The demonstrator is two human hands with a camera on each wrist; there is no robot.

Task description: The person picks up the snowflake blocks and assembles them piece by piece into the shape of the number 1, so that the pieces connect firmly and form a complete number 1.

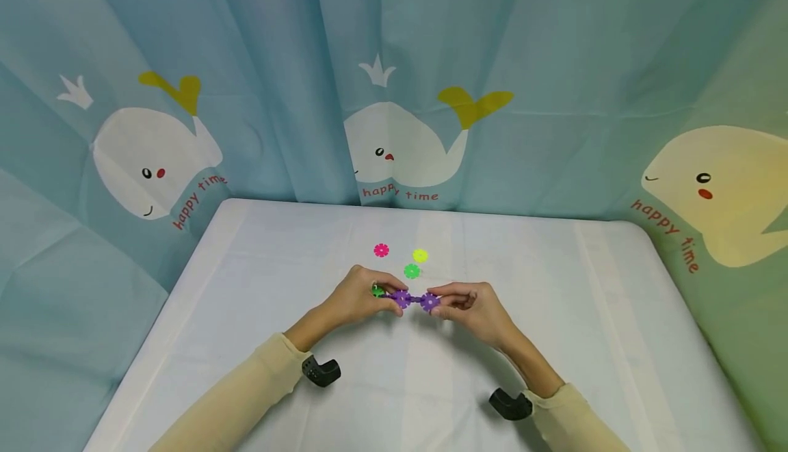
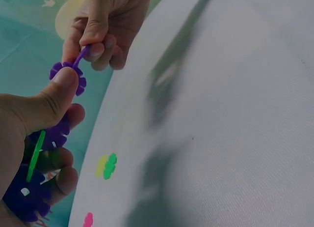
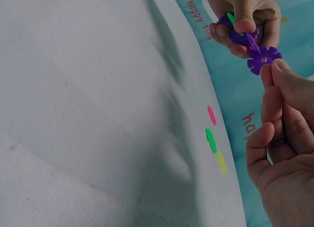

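Observation:
A chain of interlocking snowflake discs (image 1: 402,299), purple with a green one among them, is held above the table between both hands. My left hand (image 1: 360,295) pinches it with thumb and fingers, the chain's left part lying in its palm. The green disc (image 2: 36,156) of the chain shows edge-on there in the left wrist view. At the other end, my right hand (image 1: 477,308) pinches the outermost purple disc (image 3: 265,60) between thumb and forefinger. Its other fingers are loosely curled in the right wrist view.
On the white table (image 1: 277,254) beyond the hands lie a pink disc (image 1: 382,250), a yellow disc (image 1: 420,255) and a loose green disc (image 1: 412,271). A blue curtain (image 1: 271,62) with whale prints hangs behind the table. Black wrist devices (image 1: 323,372) sit at both sleeves.

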